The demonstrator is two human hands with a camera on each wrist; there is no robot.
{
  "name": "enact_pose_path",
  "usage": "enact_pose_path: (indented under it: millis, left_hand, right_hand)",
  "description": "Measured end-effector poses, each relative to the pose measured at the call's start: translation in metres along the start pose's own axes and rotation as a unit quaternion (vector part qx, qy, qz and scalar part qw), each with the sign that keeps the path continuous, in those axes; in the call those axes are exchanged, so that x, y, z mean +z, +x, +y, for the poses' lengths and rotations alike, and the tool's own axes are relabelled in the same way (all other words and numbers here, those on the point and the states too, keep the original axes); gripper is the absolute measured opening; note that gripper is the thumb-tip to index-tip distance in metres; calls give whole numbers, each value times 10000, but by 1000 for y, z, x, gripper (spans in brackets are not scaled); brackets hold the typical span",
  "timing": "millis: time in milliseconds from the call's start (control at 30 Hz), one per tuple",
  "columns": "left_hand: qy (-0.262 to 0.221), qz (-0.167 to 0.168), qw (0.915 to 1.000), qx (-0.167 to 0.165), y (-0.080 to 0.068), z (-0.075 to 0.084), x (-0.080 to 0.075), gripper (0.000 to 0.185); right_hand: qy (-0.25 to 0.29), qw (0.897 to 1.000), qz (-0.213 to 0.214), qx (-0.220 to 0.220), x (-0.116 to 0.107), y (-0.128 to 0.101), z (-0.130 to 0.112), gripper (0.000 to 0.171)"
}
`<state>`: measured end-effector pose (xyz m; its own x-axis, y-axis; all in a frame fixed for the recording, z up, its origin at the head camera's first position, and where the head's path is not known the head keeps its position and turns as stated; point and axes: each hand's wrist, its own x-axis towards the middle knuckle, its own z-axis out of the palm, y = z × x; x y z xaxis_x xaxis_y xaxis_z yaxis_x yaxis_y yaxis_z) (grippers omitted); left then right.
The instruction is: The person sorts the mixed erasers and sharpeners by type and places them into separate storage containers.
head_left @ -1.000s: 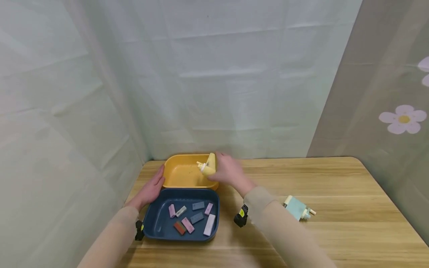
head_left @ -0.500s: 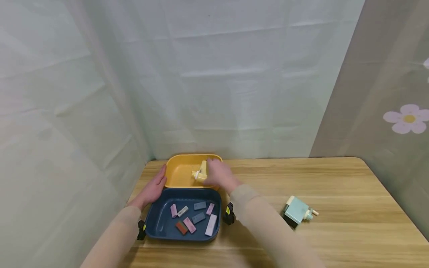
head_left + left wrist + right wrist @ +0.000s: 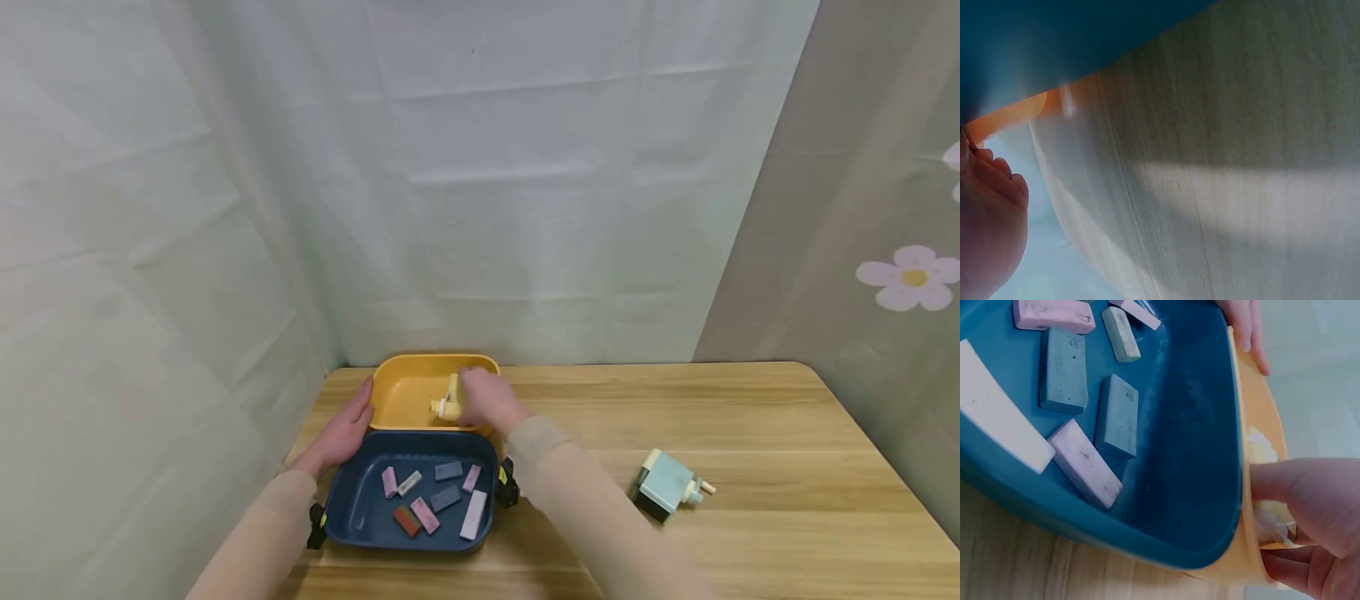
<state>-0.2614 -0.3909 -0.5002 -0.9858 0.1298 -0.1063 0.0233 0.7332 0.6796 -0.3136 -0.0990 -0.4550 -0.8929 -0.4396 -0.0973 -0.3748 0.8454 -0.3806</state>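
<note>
Two plastic trays sit touching at the back left of the pale wooden counter: a yellow rectangular tray against the curtain and a dark blue rectangular tray just in front of it. The right hand reaches into the yellow tray with its fingers curled round a small pale yellow plastic pencil sharpener, whose white crank end points left; the sharpener is low inside the tray, though whether it touches the floor of the tray cannot be told. From the right wrist view, the fingers wrap over the yellow rim beside the blue tray's edge. The left hand lies with straight, relaxed fingers against the yellow tray's left wall, near the corner where the trays meet. Several small rectangular erasers in pink, grey-blue, red and white lie scattered in the blue tray. A light blue plastic pencil sharpener stands well apart on the counter to the right.
</note>
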Motion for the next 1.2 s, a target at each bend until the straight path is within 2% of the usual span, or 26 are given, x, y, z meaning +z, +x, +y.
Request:
enact_pose_path:
  millis: [133, 267, 367, 533, 833, 1000, 1200]
  left_hand:
    - [20, 22, 10000, 55, 1, 2, 2, 62]
    - [29, 36, 10000, 41, 2, 3, 4, 63]
    - [68, 50, 10000, 23, 3, 4, 4, 63]
    - [62, 72, 10000, 31, 5, 5, 5, 63]
    - [111, 120, 9999, 19, 5, 5, 3, 63]
    - [155, 139, 9998, 50, 4, 7, 5, 63]
    - [167, 149, 9997, 15, 3, 10, 6, 62]
  right_hand:
    - [-131, 9999, 5, -41, 2, 1, 2, 76]
    - [-157, 9997, 33, -181, 4, 1, 4, 61]
    - [66, 9996, -109, -247, 6, 1, 3, 59]
    - [459, 9981, -240, -328, 4, -2, -3, 73]
    - [998, 9924, -602, -392, 4, 0, -12, 74]
    - [1010, 9923, -581, -428, 10, 1, -15, 73]
    - [931, 9900, -691, -801, 14, 2, -17, 64]
